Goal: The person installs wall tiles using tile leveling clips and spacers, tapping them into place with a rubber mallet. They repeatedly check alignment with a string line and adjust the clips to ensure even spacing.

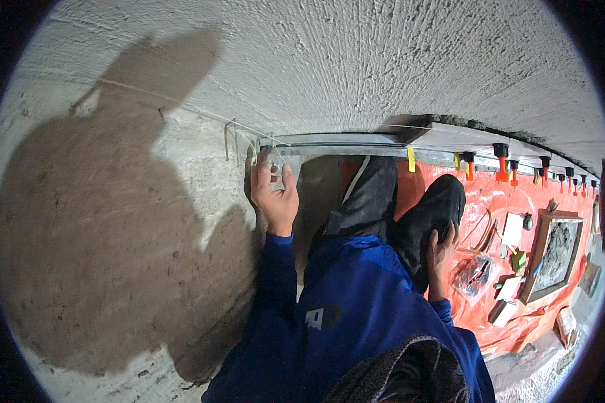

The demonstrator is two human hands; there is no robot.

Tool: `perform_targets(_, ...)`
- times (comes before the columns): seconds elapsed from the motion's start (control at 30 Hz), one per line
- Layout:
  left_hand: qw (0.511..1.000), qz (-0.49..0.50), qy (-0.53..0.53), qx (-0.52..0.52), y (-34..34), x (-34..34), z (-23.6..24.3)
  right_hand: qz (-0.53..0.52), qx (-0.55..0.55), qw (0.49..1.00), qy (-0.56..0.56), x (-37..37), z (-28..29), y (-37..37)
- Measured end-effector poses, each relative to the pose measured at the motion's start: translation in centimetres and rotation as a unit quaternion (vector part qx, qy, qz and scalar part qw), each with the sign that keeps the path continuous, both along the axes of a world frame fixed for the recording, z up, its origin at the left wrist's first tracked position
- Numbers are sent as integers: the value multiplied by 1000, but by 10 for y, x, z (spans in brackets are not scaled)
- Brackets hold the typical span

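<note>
My left hand point(275, 195) is raised at the left end of a long metal profile point(343, 142) along the wall's base. Its fingers are curled, their tips against the profile's end beside a thin white cord point(252, 143); what they grip there is too small to make out. A bent metal pin point(231, 138) sticks out just left of these fingers. My right hand point(442, 254) rests on my knee in black trousers point(431, 208), fingers stretched along the cloth, holding nothing.
Red-orange clamps point(501, 164) and yellow tabs point(411, 159) line the edge to the right. An orange sheet point(437, 174) carries a framed tray of grey material point(526, 295), a clear plastic bag point(474, 277) and small blocks point(503, 312). Rough plaster point(356, 60) rises ahead; my shadow falls left.
</note>
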State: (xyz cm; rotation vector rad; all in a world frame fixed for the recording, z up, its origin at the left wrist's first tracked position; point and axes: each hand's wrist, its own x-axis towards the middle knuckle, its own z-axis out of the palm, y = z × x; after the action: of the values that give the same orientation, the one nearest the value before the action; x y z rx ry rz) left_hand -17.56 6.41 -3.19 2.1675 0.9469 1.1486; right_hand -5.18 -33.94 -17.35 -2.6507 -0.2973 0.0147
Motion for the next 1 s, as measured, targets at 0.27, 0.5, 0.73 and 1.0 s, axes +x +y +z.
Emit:
perform_targets(0.27, 995, 7, 3, -97, -2, 8, 0, 9, -25, 1000, -2, 3, 2, 7)
perform_targets(0.5, 984, -26, -14, -173, 5, 9, 0, -2, -28, 999, 16, 7, 1, 12)
perform_targets(0.73, 964, -52, -43, -257, 8, 8, -8, 0, -24, 1000, 8, 10, -3, 12)
perform_targets(1.0, 960, -61, -52, -268, 8, 8, -9, 4, -26, 1000, 2, 10, -5, 7)
